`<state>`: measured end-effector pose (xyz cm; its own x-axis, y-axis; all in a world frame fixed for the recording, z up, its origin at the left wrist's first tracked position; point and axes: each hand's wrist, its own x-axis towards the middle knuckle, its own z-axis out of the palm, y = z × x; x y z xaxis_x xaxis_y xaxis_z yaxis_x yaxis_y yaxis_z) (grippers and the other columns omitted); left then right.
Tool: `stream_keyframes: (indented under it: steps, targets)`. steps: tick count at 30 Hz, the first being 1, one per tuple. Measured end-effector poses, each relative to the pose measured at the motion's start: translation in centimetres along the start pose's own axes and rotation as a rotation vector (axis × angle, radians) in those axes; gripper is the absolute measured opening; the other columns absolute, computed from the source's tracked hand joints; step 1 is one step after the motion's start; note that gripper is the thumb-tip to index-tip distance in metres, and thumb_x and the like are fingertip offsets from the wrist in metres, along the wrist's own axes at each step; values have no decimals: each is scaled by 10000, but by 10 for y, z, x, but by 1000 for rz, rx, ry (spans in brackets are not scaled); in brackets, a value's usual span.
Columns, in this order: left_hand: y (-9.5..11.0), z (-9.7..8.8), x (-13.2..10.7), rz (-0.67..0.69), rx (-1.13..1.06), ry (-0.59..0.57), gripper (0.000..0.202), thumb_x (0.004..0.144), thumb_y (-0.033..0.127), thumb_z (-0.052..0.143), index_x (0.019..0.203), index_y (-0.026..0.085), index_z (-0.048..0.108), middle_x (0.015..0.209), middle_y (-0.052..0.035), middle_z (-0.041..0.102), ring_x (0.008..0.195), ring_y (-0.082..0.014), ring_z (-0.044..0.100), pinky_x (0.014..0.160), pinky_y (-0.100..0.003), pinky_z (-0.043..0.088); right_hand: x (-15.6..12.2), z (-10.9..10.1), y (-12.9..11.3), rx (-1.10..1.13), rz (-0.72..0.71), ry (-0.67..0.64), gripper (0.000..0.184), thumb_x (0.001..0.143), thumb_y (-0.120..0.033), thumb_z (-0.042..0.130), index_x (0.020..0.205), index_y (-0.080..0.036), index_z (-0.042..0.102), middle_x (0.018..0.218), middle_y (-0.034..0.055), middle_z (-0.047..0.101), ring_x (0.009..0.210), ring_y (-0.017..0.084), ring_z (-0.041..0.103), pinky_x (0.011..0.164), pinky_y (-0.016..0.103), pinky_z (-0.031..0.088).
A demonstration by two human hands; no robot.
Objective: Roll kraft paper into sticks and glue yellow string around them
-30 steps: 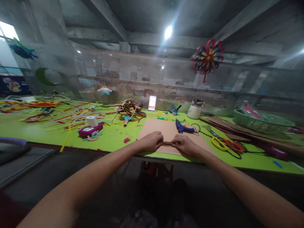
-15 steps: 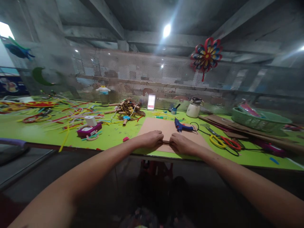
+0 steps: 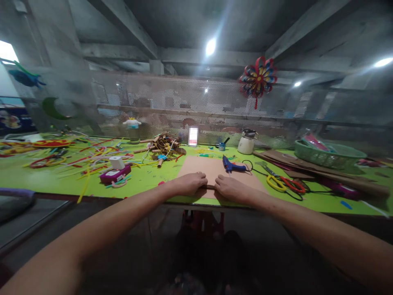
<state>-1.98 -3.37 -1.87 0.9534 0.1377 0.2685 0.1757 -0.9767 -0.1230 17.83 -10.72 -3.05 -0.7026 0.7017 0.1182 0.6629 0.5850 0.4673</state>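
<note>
Near the front edge of the green table lies a flat brown cardboard sheet point(image 3: 199, 164). Across its near part runs a narrow brown cardboard strip point(image 3: 210, 187), possibly rolled or folded. My left hand point(image 3: 190, 183) has its fingers curled over the strip's left end. The other end is under the bent fingers of my right hand point(image 3: 231, 189), a short gap away. Both hands rest low on the sheet, and the fingertips hide the strip's ends. Just beyond my right hand, a blue glue gun point(image 3: 233, 165) lies on the sheet.
Right of the sheet are scissors point(image 3: 276, 183) with yellow and red handles, flat cardboard pieces point(image 3: 276, 157) and a green basket point(image 3: 330, 155). A white jug point(image 3: 246, 142) stands behind. Leftward are a brown scrap pile point(image 3: 166, 146), a purple box point(image 3: 114, 175) and scattered coloured strips point(image 3: 89, 164).
The view has turned slightly, so the scene sits a little further left. Both hands keep their grip on the strip, with hardly any shift over the sheet.
</note>
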Motion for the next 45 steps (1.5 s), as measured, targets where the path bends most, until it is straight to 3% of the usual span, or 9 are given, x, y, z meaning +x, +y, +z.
stream_keyframes:
  steps: [6, 11, 17, 22, 26, 30, 35, 40, 45]
  targets:
    - [-12, -19, 30, -372, -426, -91, 296, 822, 307, 414, 750, 138, 646, 612, -14, 585, 542, -114, 470, 534, -225, 354, -3, -14, 2, -100, 4, 46, 198, 847, -222, 475, 866, -84, 616, 783, 146, 577, 774, 241, 472, 663, 351, 373]
    - [-21, -28, 39, -439, -941, -356, 461, 793, 534, 451, 755, 116, 643, 565, -28, 574, 469, -109, 451, 488, -238, 350, -7, -29, 10, -240, -10, 93, 190, 822, -76, 438, 949, -80, 580, 855, 141, 565, 792, 240, 454, 706, 358, 373]
    - [-23, -19, 30, -474, -1126, -266, 489, 726, 579, 539, 847, 117, 645, 584, -14, 564, 507, -99, 486, 535, -234, 376, -8, -33, 16, -157, 18, 154, 168, 820, -64, 428, 877, -94, 583, 841, 128, 553, 807, 238, 456, 725, 359, 388]
    - [-15, -11, 24, -413, -1077, -79, 437, 763, 543, 510, 683, 119, 577, 517, 18, 498, 479, -88, 443, 500, -222, 340, -11, -19, 19, 270, 274, 362, 137, 808, -133, 491, 916, -138, 575, 924, 107, 551, 890, 221, 481, 761, 352, 415]
    - [-10, -2, 29, -449, -1018, 109, 437, 805, 538, 435, 659, 135, 518, 504, 29, 473, 461, -91, 446, 476, -216, 344, -10, -3, 24, 953, 622, 499, 347, 782, -304, 562, 1093, -156, 527, 918, 86, 583, 790, 181, 544, 688, 330, 460]
    - [-6, 8, 40, -424, -877, 255, 419, 842, 488, 391, 701, 127, 551, 532, 21, 494, 470, -85, 458, 484, -200, 351, 8, 9, 25, 1617, 675, 559, 356, 722, -434, 618, 927, -142, 620, 827, 66, 616, 694, 150, 551, 569, 260, 430]
    - [-4, 22, 43, -331, -793, 317, 353, 862, 401, 379, 884, 126, 599, 703, -18, 575, 535, -85, 491, 538, -195, 391, 29, 20, 25, 1755, 724, 821, 295, 600, -406, 733, 632, -136, 618, 567, -17, 551, 519, 87, 447, 520, 236, 348]
    - [-6, 30, 38, -365, -656, 342, 316, 835, 370, 422, 905, 135, 622, 800, -43, 601, 685, -118, 513, 616, -192, 398, 32, 27, 21, 1885, 703, 843, 285, 602, -395, 737, 662, -140, 627, 597, -5, 563, 541, 100, 473, 543, 244, 377]
    - [-9, 34, 42, -501, -841, 330, 401, 823, 434, 409, 860, 113, 646, 680, -37, 592, 565, -113, 495, 524, -198, 390, 34, 34, 22, 2020, 673, 851, 259, 594, -357, 756, 648, -130, 643, 601, 7, 568, 552, 102, 481, 551, 239, 388]
